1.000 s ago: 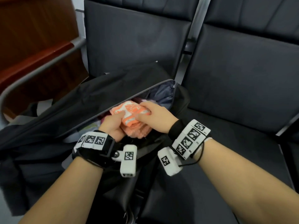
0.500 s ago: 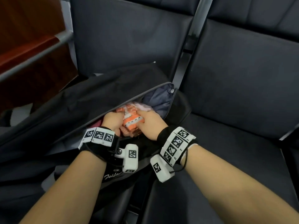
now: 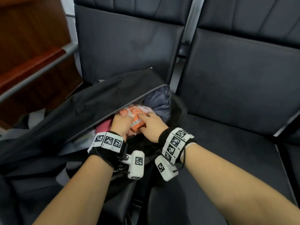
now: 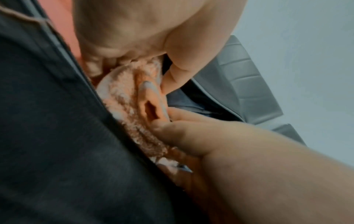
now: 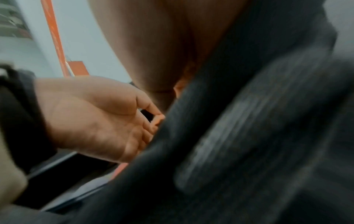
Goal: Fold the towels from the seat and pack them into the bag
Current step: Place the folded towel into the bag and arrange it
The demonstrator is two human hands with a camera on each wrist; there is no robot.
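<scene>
A folded orange-and-white towel (image 3: 137,123) sits in the mouth of the black duffel bag (image 3: 100,101), which lies on the left seat. My left hand (image 3: 122,124) grips the towel's left side, with its fingers dug into the terry cloth (image 4: 124,98). On the right side, my right hand (image 3: 151,125) pinches the towel, index finger on top and thumb at the near edge. In the right wrist view, blurred bag fabric (image 5: 249,136) hides most of the towel. A pink cloth (image 3: 103,127) and other pale fabric lie underneath.
Two dark padded seats (image 3: 235,98) with a metal divider (image 3: 185,39) between them. A grey rail (image 3: 40,70) and a brown wooden wall stand at the left. The bag's zip edge (image 3: 168,101) frames the opening on its right.
Both hands have pushed the folded towel down and deeper into the bag's opening; less of it shows above the zip edge. The head view has shifted slightly.
</scene>
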